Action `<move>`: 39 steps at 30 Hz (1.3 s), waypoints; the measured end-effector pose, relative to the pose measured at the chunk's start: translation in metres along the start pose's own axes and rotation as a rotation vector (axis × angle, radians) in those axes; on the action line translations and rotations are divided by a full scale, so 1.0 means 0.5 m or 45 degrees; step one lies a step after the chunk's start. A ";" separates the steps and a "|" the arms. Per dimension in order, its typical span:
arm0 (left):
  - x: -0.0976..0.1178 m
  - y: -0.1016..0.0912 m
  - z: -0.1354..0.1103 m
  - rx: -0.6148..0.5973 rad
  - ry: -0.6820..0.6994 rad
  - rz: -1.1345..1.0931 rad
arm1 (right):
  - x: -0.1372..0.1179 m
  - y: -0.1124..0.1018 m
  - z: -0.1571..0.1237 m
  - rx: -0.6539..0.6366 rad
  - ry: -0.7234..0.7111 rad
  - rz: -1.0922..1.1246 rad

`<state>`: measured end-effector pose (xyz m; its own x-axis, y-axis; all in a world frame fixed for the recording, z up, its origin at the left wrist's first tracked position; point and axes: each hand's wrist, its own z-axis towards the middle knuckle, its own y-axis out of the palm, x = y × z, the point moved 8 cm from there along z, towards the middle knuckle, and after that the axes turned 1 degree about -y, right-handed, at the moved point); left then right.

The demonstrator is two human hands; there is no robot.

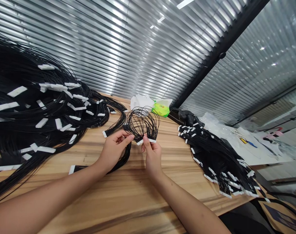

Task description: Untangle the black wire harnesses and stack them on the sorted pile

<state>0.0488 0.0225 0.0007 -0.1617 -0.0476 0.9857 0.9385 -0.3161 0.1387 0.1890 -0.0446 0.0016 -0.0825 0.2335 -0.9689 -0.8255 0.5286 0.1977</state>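
A wire harness of thin black wires [143,120] is bent into a loop in front of me, its white end connectors [151,140] brought close together. My right hand [153,156] pinches the harness at those connectors, thumb on top. To the left, my left hand [115,146] has its thumb and fingers closed on the black wires beside the loop; the exact grip is partly hidden. Another stretch of black wires [125,156] hangs below that hand. Near my left forearm, a white connector [72,169] lies on the wooden table [128,201].
A large heap of black harnesses [52,107] covers the left side. A second pile [216,156] lies at the right. Behind the loop sits a green tissue pack [161,110]. A white table [262,156] with plastic bags adjoins at the right, below metallic blinds [138,48].
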 end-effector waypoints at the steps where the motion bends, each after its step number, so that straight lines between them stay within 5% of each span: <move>1: 0.005 -0.003 0.001 0.020 0.019 0.012 | 0.000 0.001 0.000 -0.008 0.001 -0.001; 6: 0.011 -0.019 0.005 0.129 0.017 0.053 | 0.001 0.003 0.000 -0.021 0.005 -0.014; 26: -0.032 0.000 0.005 -0.024 -0.152 0.088 | -0.007 0.005 0.001 -0.022 -0.072 -0.133; 32: 0.002 -0.006 0.004 0.059 0.049 0.182 | -0.003 0.010 0.003 -0.054 -0.023 -0.091; 39: 0.004 -0.010 0.001 0.092 0.081 0.280 | 0.005 -0.001 0.003 0.016 -0.027 -0.097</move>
<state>0.0438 0.0243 0.0019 0.0324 -0.1680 0.9853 0.9723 -0.2230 -0.0700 0.1900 -0.0428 -0.0006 -0.0080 0.2094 -0.9778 -0.8217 0.5559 0.1257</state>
